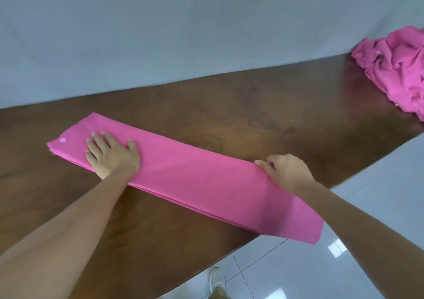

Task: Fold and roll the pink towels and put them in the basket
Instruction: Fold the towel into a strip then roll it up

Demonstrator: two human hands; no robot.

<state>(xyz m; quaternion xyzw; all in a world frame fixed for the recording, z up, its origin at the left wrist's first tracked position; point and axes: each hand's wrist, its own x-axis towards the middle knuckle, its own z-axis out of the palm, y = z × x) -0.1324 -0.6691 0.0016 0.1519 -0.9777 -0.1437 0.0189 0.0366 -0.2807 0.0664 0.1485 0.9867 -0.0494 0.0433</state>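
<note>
A pink towel [195, 177] lies folded into a long narrow strip across the dark wooden table [263, 105]. Its right end hangs slightly past the table's front edge. My left hand [112, 154] presses flat on the strip near its left end, fingers spread. My right hand [286, 172] has curled fingers and pinches the towel's far edge near the right end. A small pale round tag sits at the strip's left end. The basket is not in view.
A crumpled heap of pink towels [394, 69] lies at the table's far right by the pale wall [183, 34]. White floor tiles [298, 266] show below the table's front edge, with my shoe [218, 280] on them.
</note>
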